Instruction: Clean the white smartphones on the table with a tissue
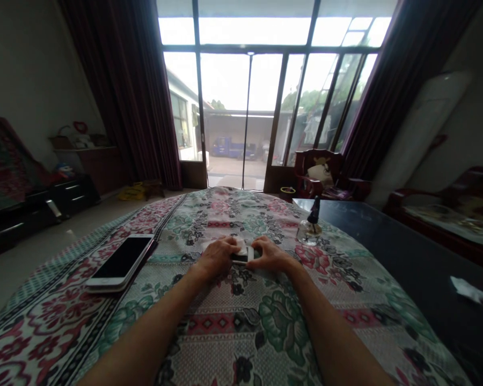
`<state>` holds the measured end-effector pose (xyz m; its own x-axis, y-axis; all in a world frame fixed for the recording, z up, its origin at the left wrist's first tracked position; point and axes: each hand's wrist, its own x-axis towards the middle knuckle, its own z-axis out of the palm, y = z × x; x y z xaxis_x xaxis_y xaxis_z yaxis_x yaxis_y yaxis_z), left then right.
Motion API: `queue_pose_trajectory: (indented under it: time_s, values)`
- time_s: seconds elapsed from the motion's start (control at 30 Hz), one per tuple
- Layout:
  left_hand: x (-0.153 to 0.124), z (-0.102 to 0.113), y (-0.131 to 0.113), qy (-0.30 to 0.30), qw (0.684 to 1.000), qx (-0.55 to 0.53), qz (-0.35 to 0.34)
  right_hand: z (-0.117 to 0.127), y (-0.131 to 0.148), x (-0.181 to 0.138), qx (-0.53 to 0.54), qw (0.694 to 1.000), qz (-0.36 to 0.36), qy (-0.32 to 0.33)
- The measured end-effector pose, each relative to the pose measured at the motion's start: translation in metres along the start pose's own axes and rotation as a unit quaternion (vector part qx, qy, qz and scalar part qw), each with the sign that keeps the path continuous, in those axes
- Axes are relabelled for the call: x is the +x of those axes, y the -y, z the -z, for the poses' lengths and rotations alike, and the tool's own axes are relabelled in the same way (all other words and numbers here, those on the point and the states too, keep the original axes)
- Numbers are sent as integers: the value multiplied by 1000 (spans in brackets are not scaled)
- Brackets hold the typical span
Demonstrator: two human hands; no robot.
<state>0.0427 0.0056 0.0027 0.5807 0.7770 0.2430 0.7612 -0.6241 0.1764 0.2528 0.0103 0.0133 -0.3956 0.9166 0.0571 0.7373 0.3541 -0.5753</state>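
A small phone (240,258) with a white end and a dark screen lies on the patterned tablecloth between my hands. My left hand (217,255) is closed over a crumpled white tissue (240,247) and presses it against the dark screen, covering the phone's left part. At the other end, my right hand (270,254) grips the white edge between thumb and fingers. Farther to the right stands a clear bottle (308,234) with a black spray top. A larger white phone (123,261) with a dark screen rests to the left, apparently on top of another flat thing.
The floral tablecloth (221,300) covers the rounded table under my arms. On the right is a dark tabletop (390,241) with a crumpled white tissue on it. Beyond the table are a wooden chair (320,169) with a cushion and tall glass doors (233,118) between dark curtains.
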Motion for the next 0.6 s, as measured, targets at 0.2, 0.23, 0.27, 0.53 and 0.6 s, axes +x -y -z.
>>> queue_pose_trajectory:
  time_s: [0.2, 0.23, 0.27, 0.53, 0.6]
  values:
    - [-20, 10, 39, -33, 996, -26, 82, 4, 3, -1, -4, 1000, -11, 9]
    - [-21, 11, 40, -33, 995, -24, 91, 4, 4, -1, -4, 1000, -13, 9]
    - [-21, 11, 40, -30, 994, -18, 100, 4, 4, -1, -5, 1000, -13, 8]
    - [-17, 7, 42, -43, 992, 0, 116, -13, 3, -1, -29, 997, 32, -66]
    - [-18, 8, 44, -44, 992, -6, 119, -17, 3, 1, -38, 996, 35, -75]
